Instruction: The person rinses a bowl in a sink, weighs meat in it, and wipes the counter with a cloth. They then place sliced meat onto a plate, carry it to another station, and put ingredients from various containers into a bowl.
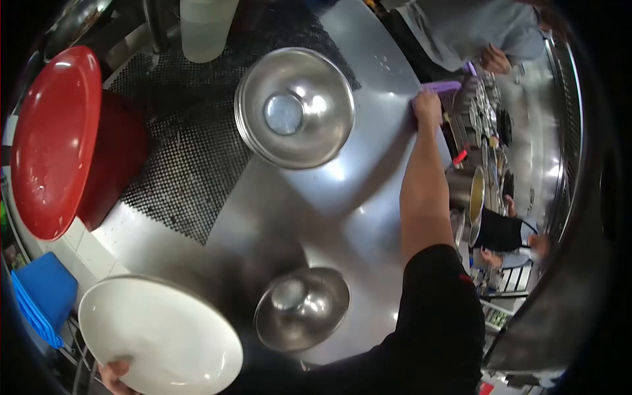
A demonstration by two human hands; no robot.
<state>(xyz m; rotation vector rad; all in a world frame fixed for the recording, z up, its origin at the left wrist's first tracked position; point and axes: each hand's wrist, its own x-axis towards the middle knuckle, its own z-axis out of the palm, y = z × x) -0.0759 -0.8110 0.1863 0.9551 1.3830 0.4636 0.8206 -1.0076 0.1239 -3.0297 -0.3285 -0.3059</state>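
Note:
At the lower left, my left hand point(114, 376) grips the rim of a large white oval plate point(161, 332), with the thumb on its upper face and the other fingers largely hidden. My right arm stretches across the steel counter to its far edge. There my right hand point(428, 110) is closed at a purple strip-like item point(442, 86), whose kind I cannot make out. A metal bowl point(299, 322) sits on the counter beside the plate. Farther up stands a stack of nested metal bowls point(322, 135).
A red tub point(118, 151) with a red round lid-like piece point(56, 145) stands at left on the counter point(263, 210), near a black perforated mat point(178, 158). A translucent container point(205, 29) is above. Pots point(466, 194), utensils and two other people are at right; blue cloth point(46, 293) hangs lower left.

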